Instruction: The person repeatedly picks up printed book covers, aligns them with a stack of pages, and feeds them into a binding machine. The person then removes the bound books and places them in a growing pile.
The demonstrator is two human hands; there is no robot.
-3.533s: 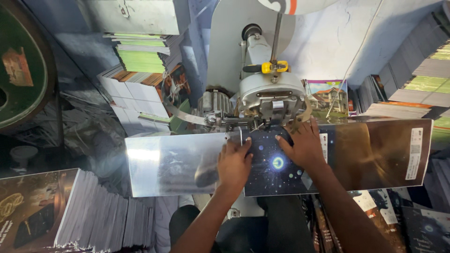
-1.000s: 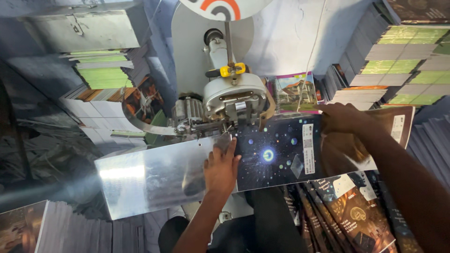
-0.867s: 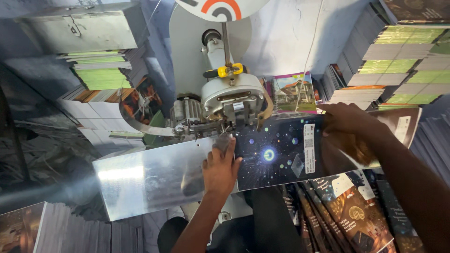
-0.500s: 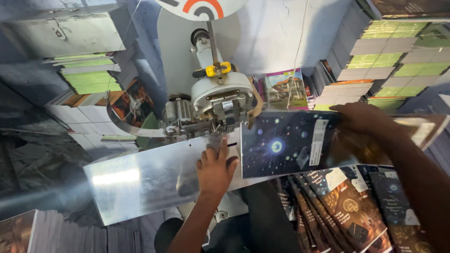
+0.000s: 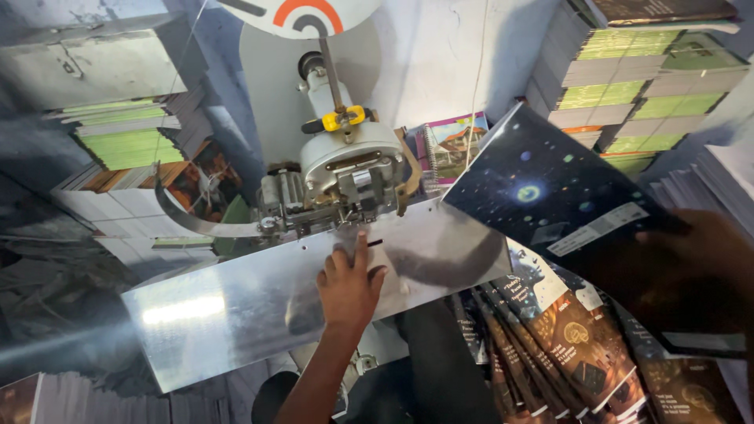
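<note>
Booklet (image 5: 550, 196), dark star-printed cover, was clamped in your right hand (image 5: 691, 267), lifted clear of the stitching machine (image 5: 349, 177); your left hand (image 5: 349, 283) lay flat, holding nothing, on the metal bench (image 5: 236, 306). Carry it level.

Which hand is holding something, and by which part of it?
The right hand holds the dark booklet by its lower right edge. The left hand holds nothing; it rests flat on the metal table.
</note>
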